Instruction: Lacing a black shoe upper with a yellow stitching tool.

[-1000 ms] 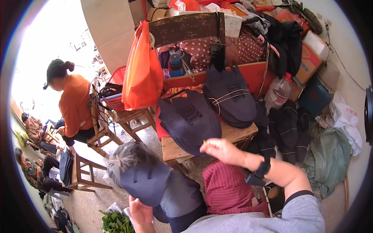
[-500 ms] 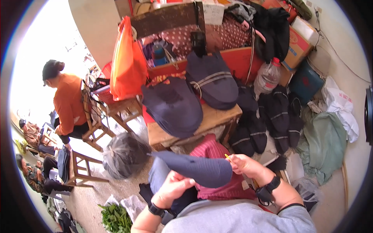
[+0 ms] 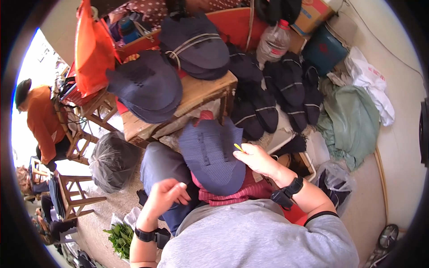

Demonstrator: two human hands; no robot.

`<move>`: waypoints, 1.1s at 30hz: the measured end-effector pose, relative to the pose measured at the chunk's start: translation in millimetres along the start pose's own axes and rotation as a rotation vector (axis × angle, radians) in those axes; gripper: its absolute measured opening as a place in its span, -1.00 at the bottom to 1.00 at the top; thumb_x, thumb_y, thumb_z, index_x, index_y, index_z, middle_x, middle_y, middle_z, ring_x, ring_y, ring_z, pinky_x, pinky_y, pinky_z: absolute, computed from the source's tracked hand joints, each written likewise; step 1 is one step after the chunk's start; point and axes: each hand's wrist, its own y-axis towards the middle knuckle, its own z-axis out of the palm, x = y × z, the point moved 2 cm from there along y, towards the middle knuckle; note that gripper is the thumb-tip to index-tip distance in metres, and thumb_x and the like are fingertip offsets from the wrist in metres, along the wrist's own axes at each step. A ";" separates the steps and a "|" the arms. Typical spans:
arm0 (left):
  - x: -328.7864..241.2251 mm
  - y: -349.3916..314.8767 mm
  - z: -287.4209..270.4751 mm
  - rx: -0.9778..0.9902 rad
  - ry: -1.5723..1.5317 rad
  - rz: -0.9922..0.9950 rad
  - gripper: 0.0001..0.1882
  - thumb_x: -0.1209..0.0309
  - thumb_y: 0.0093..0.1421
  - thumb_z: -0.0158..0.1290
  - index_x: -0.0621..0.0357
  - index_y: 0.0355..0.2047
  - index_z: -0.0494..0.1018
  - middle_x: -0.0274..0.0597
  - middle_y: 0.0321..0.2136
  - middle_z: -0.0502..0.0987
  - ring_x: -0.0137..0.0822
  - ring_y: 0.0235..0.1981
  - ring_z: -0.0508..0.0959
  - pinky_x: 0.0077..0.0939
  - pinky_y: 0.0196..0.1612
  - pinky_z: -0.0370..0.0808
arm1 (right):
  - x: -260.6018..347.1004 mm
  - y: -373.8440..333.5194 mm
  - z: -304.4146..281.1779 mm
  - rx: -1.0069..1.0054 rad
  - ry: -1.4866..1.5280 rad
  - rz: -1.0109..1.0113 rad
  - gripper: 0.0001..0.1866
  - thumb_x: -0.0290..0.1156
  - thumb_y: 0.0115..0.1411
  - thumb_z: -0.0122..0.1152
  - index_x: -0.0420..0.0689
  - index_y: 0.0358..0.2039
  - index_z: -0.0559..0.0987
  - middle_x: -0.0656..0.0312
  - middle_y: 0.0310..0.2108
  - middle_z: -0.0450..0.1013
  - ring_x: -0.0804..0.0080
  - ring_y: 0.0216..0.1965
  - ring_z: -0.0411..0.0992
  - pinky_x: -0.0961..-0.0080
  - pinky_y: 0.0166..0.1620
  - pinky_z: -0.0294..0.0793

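A dark navy knitted shoe upper [image 3: 212, 163], ribbed and rounded at its near end, lies spread on my lap over a maroon striped cloth [image 3: 221, 198]. Two short rows of dark marks run down its middle. My right hand [image 3: 258, 161] is closed at its right edge, pinching a small yellow tool [image 3: 238, 148]; most of the tool is hidden in the fingers. Left of the upper and apart from it, my left hand [image 3: 165, 196] hangs in the air with loosely bent fingers and nothing visible in them.
Stacks of similar uppers [image 3: 149, 87] lie on a wooden bench [image 3: 192, 105] ahead. Tied dark bundles [image 3: 286, 85] and a plastic bottle [image 3: 273, 42] stand beyond. A stuffed grey bag [image 3: 112, 161] and leafy greens [image 3: 121, 241] are on the left floor. A person in orange [image 3: 44, 120] sits far left.
The upper, earlier folded sideways between both hands, now lies opened out on my lap. My left hand has let go and moved left. The view has shifted right.
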 end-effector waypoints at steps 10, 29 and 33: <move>-26.7 68.3 74.8 -0.190 1.144 0.752 -0.14 -0.13 0.03 0.23 -0.16 0.31 0.30 0.05 0.42 0.02 0.22 0.44 -0.08 0.29 0.40 -0.22 | -49.3 -21.6 -0.9 -0.025 0.575 0.308 -0.77 -0.22 0.39 0.07 -0.10 -0.24 0.58 0.53 -0.57 0.24 0.77 -0.59 0.13 0.74 -0.54 0.08; -32.4 76.0 74.6 -0.087 1.135 0.702 -0.14 -0.25 0.05 0.18 -0.11 0.28 0.35 0.11 0.41 0.05 0.27 0.43 -0.08 0.30 0.39 -0.25 | -342.6 -36.2 -54.4 -0.438 -0.484 0.692 -0.71 -0.21 0.02 0.30 -0.19 -0.38 0.65 -0.10 -0.32 0.58 -0.08 -0.18 0.55 0.12 -0.09 0.50; -28.6 75.1 70.0 -0.098 1.114 0.707 -0.14 -0.25 0.05 0.19 -0.14 0.29 0.35 0.09 0.41 0.05 0.26 0.44 -0.09 0.30 0.39 -0.26 | -314.8 -37.0 -59.3 -0.387 -0.500 0.628 -0.72 -0.20 0.07 0.27 -0.15 -0.32 0.66 -0.07 -0.29 0.59 -0.06 -0.17 0.56 0.12 -0.06 0.52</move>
